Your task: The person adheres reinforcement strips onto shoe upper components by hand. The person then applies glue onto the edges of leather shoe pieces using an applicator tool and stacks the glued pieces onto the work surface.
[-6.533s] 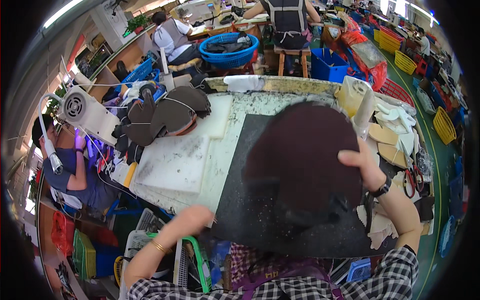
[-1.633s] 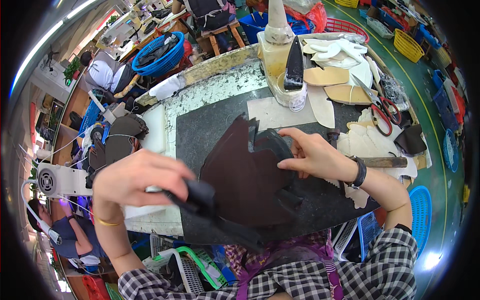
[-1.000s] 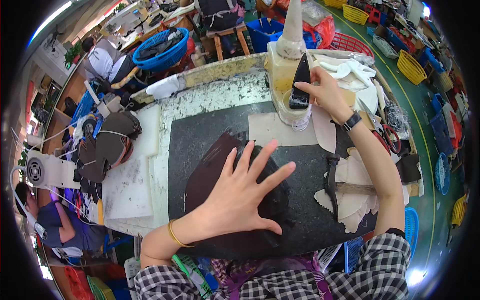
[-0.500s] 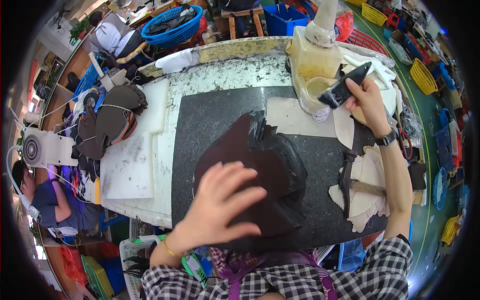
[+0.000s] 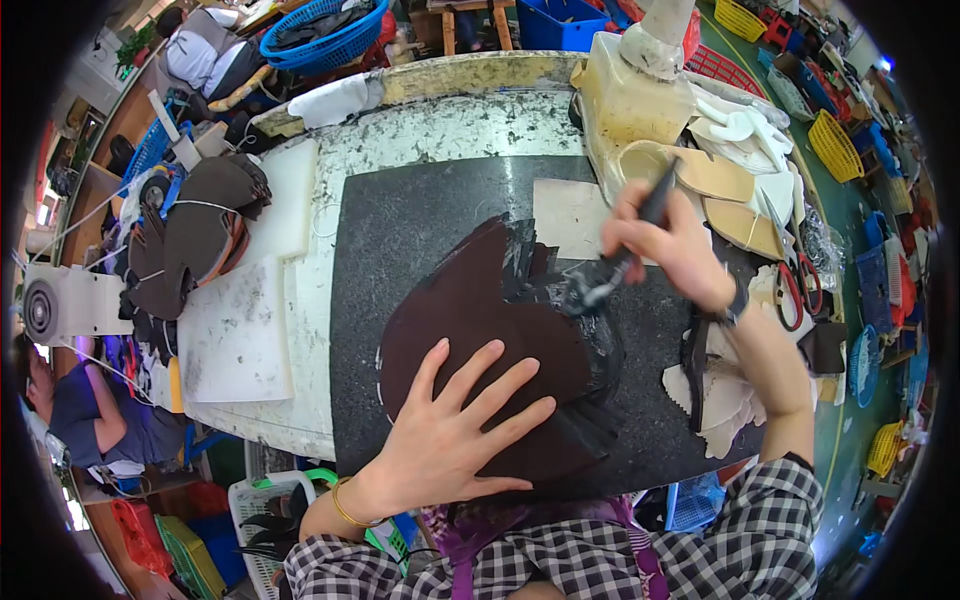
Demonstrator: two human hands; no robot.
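Observation:
A fanned stack of dark brown cut pieces [image 5: 465,335], like leather, lies on a black mat [image 5: 375,250]. My left hand [image 5: 455,425] rests flat on the top piece with its fingers spread. In my right hand [image 5: 670,245] is a dark-handled brush [image 5: 657,195]. Its bristle end, smeared with wet white stuff and blurred by motion, is at the stack's far right edge. Beyond that hand stands a cloudy plastic glue container [image 5: 635,95] with a round open cup [image 5: 645,162] at its front.
Red-handled scissors [image 5: 795,290] and beige cutouts [image 5: 740,225] lie at the right. A hammer-like tool [image 5: 695,370] rests by pale scalloped pieces [image 5: 720,415]. White boards [image 5: 235,335] and a tied bundle of dark pieces [image 5: 200,225] are at the left. A person [image 5: 105,400] sits beyond.
My right hand has brought the brush from beside the glue cup down to the stack's edge. My left hand has lowered from above the stack and now lies flat on it.

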